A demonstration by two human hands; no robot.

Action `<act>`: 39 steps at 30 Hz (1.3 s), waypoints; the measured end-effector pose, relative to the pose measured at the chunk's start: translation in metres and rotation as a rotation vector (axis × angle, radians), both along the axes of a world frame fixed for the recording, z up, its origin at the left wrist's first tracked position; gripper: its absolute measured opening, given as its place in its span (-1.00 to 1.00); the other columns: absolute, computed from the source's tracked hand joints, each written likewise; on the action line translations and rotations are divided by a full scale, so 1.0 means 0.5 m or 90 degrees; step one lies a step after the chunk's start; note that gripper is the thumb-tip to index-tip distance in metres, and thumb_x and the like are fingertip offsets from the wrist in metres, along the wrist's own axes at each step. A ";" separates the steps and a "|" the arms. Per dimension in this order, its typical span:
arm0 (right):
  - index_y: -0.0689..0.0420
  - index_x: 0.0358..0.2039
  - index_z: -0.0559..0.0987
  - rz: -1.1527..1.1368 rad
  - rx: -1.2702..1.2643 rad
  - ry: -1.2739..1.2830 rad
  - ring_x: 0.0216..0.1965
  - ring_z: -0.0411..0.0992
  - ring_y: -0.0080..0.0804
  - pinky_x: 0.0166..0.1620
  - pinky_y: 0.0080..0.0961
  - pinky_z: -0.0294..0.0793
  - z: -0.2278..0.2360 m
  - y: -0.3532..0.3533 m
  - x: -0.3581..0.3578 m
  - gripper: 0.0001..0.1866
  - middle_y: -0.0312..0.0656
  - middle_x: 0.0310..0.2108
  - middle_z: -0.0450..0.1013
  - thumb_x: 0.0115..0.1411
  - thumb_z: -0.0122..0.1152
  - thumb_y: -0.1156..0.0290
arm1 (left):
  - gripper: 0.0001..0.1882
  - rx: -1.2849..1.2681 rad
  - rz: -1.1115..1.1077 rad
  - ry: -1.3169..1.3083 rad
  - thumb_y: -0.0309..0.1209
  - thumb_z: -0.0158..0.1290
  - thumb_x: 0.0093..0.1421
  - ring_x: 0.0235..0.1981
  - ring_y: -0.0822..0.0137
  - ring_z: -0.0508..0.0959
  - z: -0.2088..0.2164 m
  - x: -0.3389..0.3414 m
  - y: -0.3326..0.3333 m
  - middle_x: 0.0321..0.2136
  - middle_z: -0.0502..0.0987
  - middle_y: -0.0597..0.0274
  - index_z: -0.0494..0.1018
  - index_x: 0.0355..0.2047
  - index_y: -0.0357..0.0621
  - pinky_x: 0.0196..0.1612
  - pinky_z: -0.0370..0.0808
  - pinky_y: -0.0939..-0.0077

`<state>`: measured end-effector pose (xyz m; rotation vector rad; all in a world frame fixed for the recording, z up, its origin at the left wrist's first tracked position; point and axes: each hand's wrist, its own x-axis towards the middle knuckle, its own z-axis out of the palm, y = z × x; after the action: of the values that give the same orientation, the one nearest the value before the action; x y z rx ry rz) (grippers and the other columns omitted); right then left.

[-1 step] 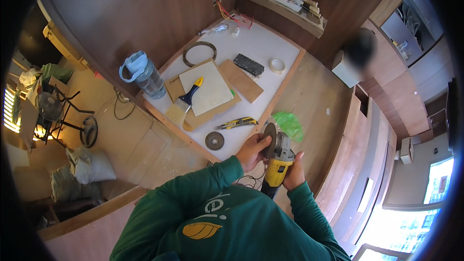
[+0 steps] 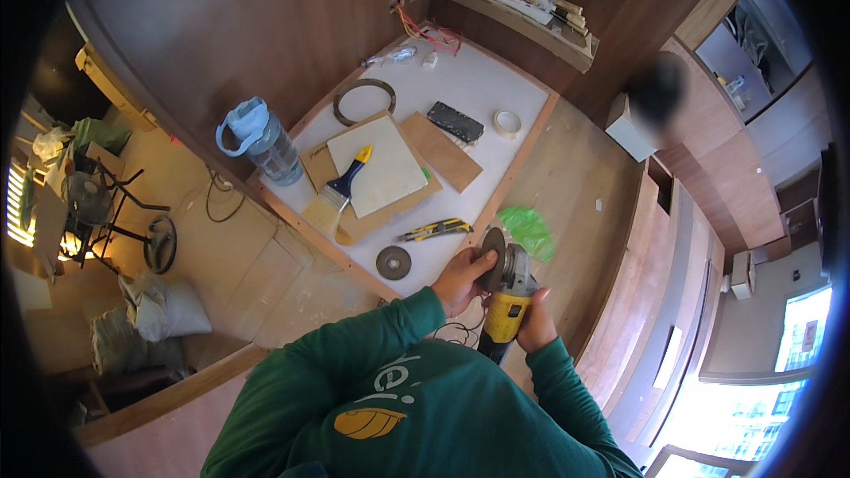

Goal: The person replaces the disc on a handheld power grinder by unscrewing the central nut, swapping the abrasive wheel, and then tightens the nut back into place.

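Observation:
Just in front of my chest is a yellow and black angle grinder (image 2: pixel 506 312) with a silver gear head and a grey disc (image 2: pixel 492 258) at its far end. My left hand (image 2: pixel 460 281) pinches the disc from the left, thumb on its face, the other fingers mostly behind it. On the right side of the yellow body, my right hand (image 2: pixel 537 323) grips the grinder, its fingers partly hidden. Beyond the hands, a loose grey disc (image 2: pixel 393 262) lies on the white-topped table (image 2: pixel 341 243), close to a yellow and black utility knife (image 2: pixel 436 229).
A paintbrush (image 2: pixel 345 181) rests on stacked boards, beside a blue-lidded water bottle (image 2: pixel 276 155). Farther back are a dark ring (image 2: pixel 390 91), a black block (image 2: pixel 455 121) and a tape roll (image 2: pixel 507 124). Green plastic (image 2: pixel 529 230) lies on the floor right of the table.

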<state>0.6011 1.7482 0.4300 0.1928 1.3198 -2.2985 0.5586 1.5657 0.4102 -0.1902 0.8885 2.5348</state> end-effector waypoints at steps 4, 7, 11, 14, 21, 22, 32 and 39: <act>0.11 0.31 0.10 0.004 0.085 0.099 -0.16 0.52 -0.16 -0.07 -0.16 0.56 -0.015 -0.043 -0.044 -0.21 -0.08 -0.03 0.42 0.18 0.28 0.17 | -0.44 -0.109 -0.067 -0.076 0.17 -0.02 0.25 -0.52 0.47 0.51 -0.014 -0.058 -0.049 -0.42 0.50 0.29 0.39 -0.18 -0.13 -0.52 0.42 0.54; 0.09 0.27 0.16 -0.045 0.114 0.062 -0.21 0.53 -0.14 -0.17 -0.13 0.62 0.015 -0.080 -0.112 -0.31 -0.09 -0.08 0.44 0.22 0.22 0.20 | -0.15 -0.294 -0.087 -0.097 0.45 -0.11 0.09 -0.70 0.41 0.45 0.005 -0.108 -0.081 -0.48 0.47 0.22 0.42 -0.23 -0.23 -0.66 0.36 0.52; 0.20 0.12 0.35 0.060 0.057 -0.059 -0.31 0.56 -0.09 -0.23 -0.15 0.62 -0.013 -0.057 -0.232 -0.35 0.01 -0.23 0.51 0.26 0.09 -0.09 | -0.10 -0.465 -0.267 -0.078 0.47 -0.19 0.11 -0.61 0.35 0.53 0.011 -0.229 -0.138 -0.43 0.49 0.12 0.45 -0.24 -0.29 -0.60 0.42 0.54; 0.25 0.04 0.42 0.135 -0.051 -0.147 -0.36 0.56 -0.07 -0.25 -0.17 0.61 -0.018 -0.076 -0.325 -0.28 0.04 -0.30 0.52 0.25 -0.01 -0.22 | -0.22 -0.514 -0.003 -0.031 0.30 -0.13 0.23 -0.37 0.28 0.58 -0.007 -0.276 -0.140 -0.30 0.52 0.05 0.47 -0.17 -0.33 -0.34 0.53 0.45; 0.23 0.03 0.44 0.183 -0.112 -0.244 -0.40 0.56 -0.01 -0.27 -0.10 0.62 -0.118 -0.079 -0.466 -0.21 0.07 -0.33 0.52 0.23 -0.10 -0.32 | -0.71 -0.889 0.256 0.542 -0.38 0.10 0.20 -0.17 0.02 0.52 -0.054 -0.365 -0.146 -0.19 0.53 0.03 0.50 -0.09 -0.19 -0.09 0.47 0.25; 0.22 0.03 0.44 0.203 -0.121 -0.251 -0.40 0.56 -0.01 -0.27 -0.10 0.62 -0.134 -0.078 -0.477 -0.21 0.07 -0.33 0.52 0.23 -0.09 -0.33 | -0.73 -0.911 0.229 0.500 -0.38 0.09 0.20 -0.17 0.03 0.52 -0.059 -0.377 -0.145 -0.23 0.53 0.03 0.51 -0.10 -0.19 -0.08 0.47 0.24; 0.21 0.04 0.43 0.259 -0.180 -0.309 -0.40 0.56 -0.03 -0.25 -0.11 0.62 -0.223 -0.049 -0.522 -0.20 0.10 -0.34 0.52 0.19 -0.07 -0.34 | -0.76 -0.978 0.176 0.512 -0.24 0.07 0.20 -0.26 0.00 0.53 -0.073 -0.422 -0.123 -0.35 0.55 0.04 0.50 -0.37 -0.18 -0.21 0.44 0.13; 0.21 0.02 0.44 0.272 -0.255 -0.338 -0.42 0.56 0.01 -0.28 -0.08 0.62 -0.239 -0.042 -0.539 -0.20 0.12 -0.35 0.52 0.20 -0.09 -0.35 | -0.63 -1.012 0.010 0.420 -0.28 0.11 0.14 -0.07 -0.02 0.48 -0.040 -0.437 -0.129 -0.14 0.52 -0.01 0.49 -0.06 -0.17 -0.01 0.44 0.21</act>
<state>0.3316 1.7270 0.3106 0.3209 0.5567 -1.9089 0.3400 1.5014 0.3902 0.1998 2.8848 1.2429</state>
